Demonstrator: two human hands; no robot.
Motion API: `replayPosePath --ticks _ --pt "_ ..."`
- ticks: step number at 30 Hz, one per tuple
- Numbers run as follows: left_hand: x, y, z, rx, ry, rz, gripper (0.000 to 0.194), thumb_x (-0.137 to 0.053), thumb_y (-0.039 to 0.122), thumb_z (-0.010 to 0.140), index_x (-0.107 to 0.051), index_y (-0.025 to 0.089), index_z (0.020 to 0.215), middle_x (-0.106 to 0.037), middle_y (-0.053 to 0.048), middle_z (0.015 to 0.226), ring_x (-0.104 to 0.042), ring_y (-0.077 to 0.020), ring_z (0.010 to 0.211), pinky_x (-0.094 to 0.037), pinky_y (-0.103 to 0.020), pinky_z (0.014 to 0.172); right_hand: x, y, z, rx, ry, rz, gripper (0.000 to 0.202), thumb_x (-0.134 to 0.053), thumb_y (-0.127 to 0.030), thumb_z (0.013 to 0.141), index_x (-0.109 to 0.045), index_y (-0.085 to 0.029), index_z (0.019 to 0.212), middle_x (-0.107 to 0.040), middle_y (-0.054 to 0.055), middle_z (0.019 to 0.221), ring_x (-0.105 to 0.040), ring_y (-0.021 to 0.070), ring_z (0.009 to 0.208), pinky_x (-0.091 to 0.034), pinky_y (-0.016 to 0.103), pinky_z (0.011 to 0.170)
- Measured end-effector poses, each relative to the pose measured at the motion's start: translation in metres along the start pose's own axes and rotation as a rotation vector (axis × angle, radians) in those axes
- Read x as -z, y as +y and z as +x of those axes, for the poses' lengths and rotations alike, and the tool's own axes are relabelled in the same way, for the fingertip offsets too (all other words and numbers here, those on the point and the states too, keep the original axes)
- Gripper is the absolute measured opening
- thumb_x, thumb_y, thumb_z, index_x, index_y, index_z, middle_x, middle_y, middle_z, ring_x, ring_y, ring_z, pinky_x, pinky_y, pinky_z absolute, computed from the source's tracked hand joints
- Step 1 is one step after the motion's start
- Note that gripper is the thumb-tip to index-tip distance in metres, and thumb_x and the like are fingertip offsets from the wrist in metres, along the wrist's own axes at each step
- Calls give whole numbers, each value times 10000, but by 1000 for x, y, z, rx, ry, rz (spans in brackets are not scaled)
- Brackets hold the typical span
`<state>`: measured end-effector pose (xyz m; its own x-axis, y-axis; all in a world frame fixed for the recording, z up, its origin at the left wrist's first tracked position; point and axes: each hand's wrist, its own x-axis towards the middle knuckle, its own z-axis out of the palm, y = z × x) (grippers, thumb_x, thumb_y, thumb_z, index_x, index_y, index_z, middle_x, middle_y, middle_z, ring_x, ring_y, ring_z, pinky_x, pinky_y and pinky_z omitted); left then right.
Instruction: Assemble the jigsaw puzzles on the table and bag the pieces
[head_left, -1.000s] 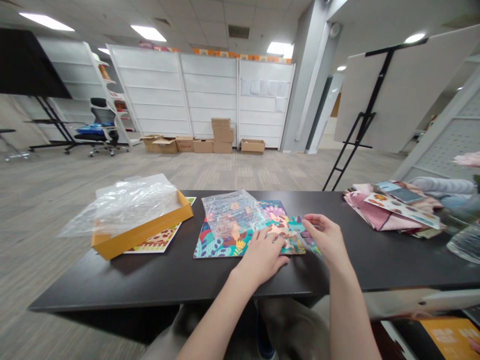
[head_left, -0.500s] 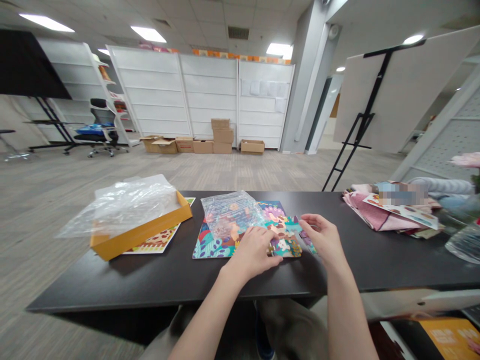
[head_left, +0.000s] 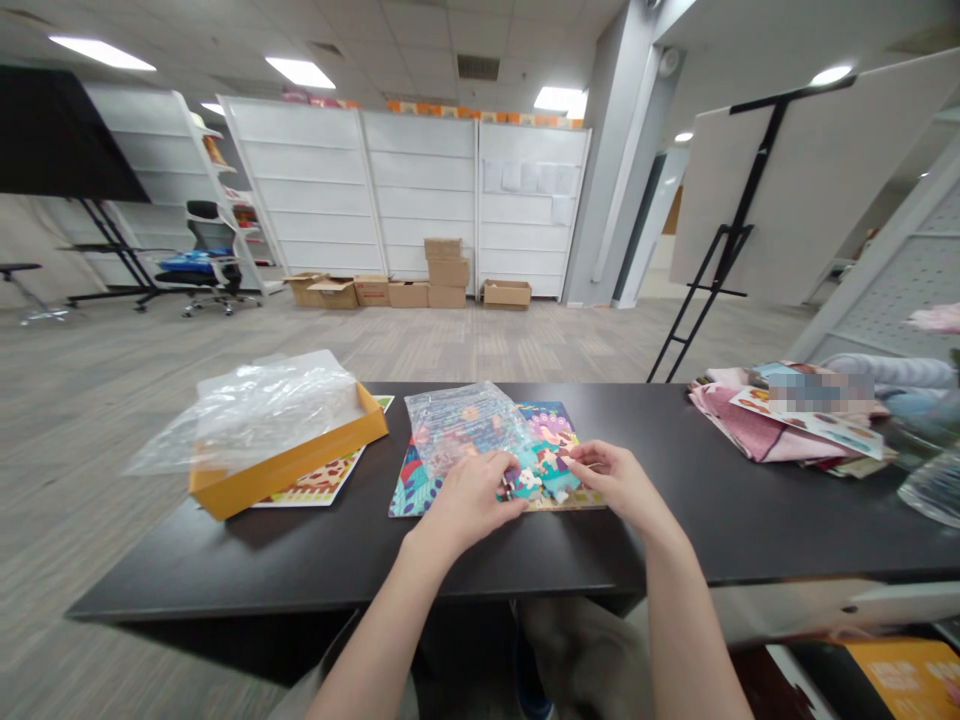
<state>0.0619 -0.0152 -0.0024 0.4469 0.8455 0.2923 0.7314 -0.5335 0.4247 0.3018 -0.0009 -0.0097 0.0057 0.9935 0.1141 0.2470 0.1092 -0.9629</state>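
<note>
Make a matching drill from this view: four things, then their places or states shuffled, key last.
Things
1. Yellow box
2. Clear sleeve
3. Pink cloth
4. Right hand

Places or states
A. Lying over the upper left part of the colourful board
B. At the right part of that board, fingertips at the puzzle pieces
C. Open, with crumpled clear plastic in it and spilling out
D. Partly under a printed card, on the right side of the table

Pairs: 1-C, 2-A, 3-D, 4-B
</note>
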Motion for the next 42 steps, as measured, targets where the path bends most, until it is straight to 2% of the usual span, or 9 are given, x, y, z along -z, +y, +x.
replayPosePath --ticks 5,9,14,17,22,29,32,38,42 --pt "4 -3 -2 38 80 -112 287 -764 341 810 -659 200 1036 -728 -52 1032 -660 -255 968 -512 -358 836 -3 -1 2 -35 37 7 436 -847 -535 585 -699 -161 752 -724 56 717 -664 169 602 -559 274 540" --pt "-1 4 3 30 172 -171 278 -774 301 804 -650 202 1032 -726 -46 1050 -675 -246 976 -514 -360 859 0 -4 1 -64 81 87 467 -877 -536 543 -696 -166 761 -712 45 730 -664 160 594 -575 276 546" --pt "-14 17 10 45 227 -159 283 -773 297 803 -645 206 1039 -730 -40 1041 -682 -256 986 -496 -393 901 0 2 2 -81 -25 28 476 -863 -565 550 -676 -167 731 -712 37 673 -641 149 550 -552 270 533" --pt "-19 25 12 39 190 -156 285 -763 305 816 -643 199 1052 -731 -43 1042 -683 -257 1003 -490 -394 912 1 10 3 -69 -46 -43 420 -835 -531 587 -662 -174 726 -686 22 588 -614 149 500 -511 263 500" --pt "-27 28 12 -16 67 -33 307 -751 347 828 -643 179 1061 -705 -85 1037 -660 -277 1009 -506 -398 891 4 13 3 -43 -71 -139 271 -725 -447 706 -688 -188 777 -745 60 697 -709 218 653 -539 291 594" --pt "-29 22 10 -58 7 75 366 -777 391 809 -639 201 1089 -668 -91 1145 -599 -295 1129 -476 -433 987 -5 8 2 123 -70 -606 237 -623 -385 844 -776 -204 853 -751 84 876 -681 215 744 -510 313 737" --pt "-26 24 9 -80 -14 104 320 -739 359 850 -637 203 1110 -683 -87 1125 -595 -292 1133 -472 -439 990 -9 11 2 181 -107 -703 241 -636 -395 862 -786 -216 922 -700 90 915 -655 220 834 -487 319 791" --pt "-21 26 9 -94 -73 110 359 -738 313 855 -610 194 1169 -681 -98 1146 -605 -293 1135 -481 -435 979 -4 14 1 177 -195 -631 209 -671 -389 827 -726 -195 881 -623 46 801 -585 204 772 -449 318 723" --pt "-21 23 9 -125 -61 54 383 -772 300 819 -604 185 1143 -686 -96 1129 -618 -290 1113 -494 -429 956 -2 10 -2 67 -268 -329 326 -693 -504 788 -608 -192 824 -581 -7 698 -529 151 627 -411 280 598"
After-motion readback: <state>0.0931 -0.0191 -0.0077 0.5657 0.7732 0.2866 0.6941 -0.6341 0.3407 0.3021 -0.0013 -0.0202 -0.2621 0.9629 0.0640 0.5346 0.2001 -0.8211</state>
